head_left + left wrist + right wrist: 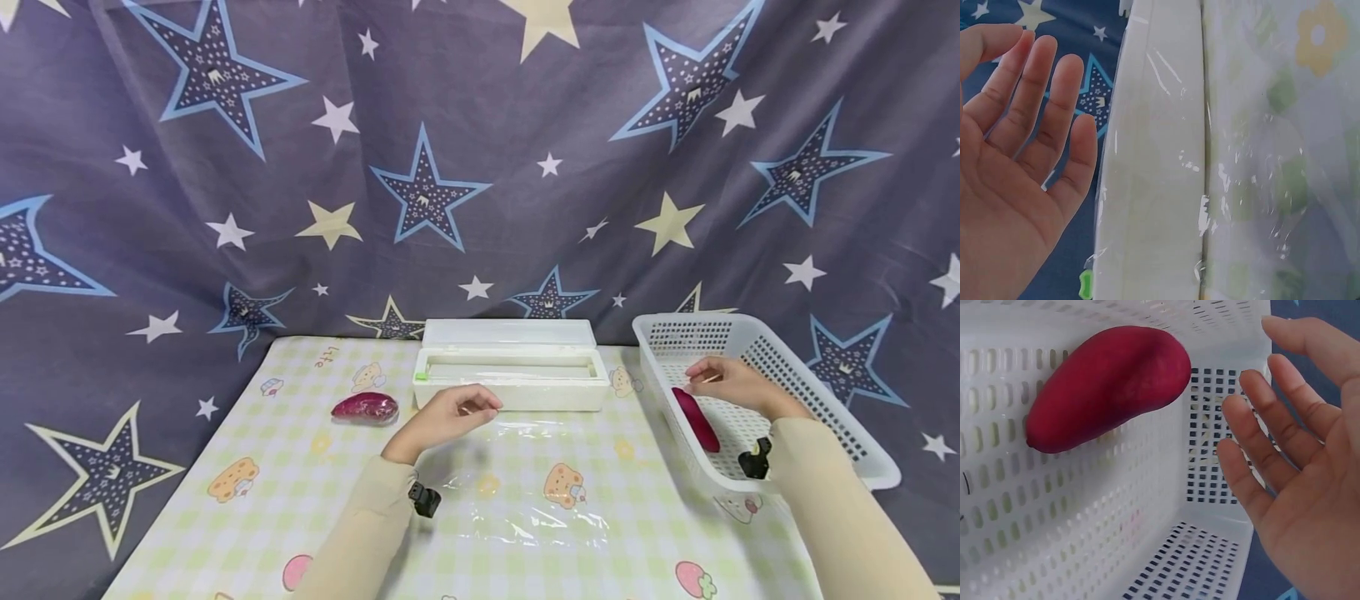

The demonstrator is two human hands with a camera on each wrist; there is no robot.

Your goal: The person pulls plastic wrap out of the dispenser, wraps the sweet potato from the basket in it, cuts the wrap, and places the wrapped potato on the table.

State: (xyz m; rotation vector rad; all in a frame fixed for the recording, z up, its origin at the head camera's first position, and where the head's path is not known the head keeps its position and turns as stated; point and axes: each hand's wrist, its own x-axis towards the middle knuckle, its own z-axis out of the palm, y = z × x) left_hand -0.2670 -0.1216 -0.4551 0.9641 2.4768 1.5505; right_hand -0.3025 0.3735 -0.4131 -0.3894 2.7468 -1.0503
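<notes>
My right hand [738, 385] is held over the white plastic basket [806, 417], its fingers loosely bent and holding nothing. Near its fingertips, against the basket's left side, lies a smooth crimson oblong vegetable [1110, 387], one end rounder than the other. My left hand [453, 417] hovers empty at the front of a white cling film box [525, 396], fingers relaxed. From that box a sheet of clear cling film [525, 500] stretches forward over the tablecloth. In the left wrist view the film drapes over the box's front wall [1154, 156].
Left of the box lies a second crimson vegetable [365, 408], wrapped in shiny film. The box lid [508, 332] stands raised at the back, and a green slider [422, 377] sits at its left end. A star-patterned curtain [480, 167] hangs behind the checked tablecloth [247, 533].
</notes>
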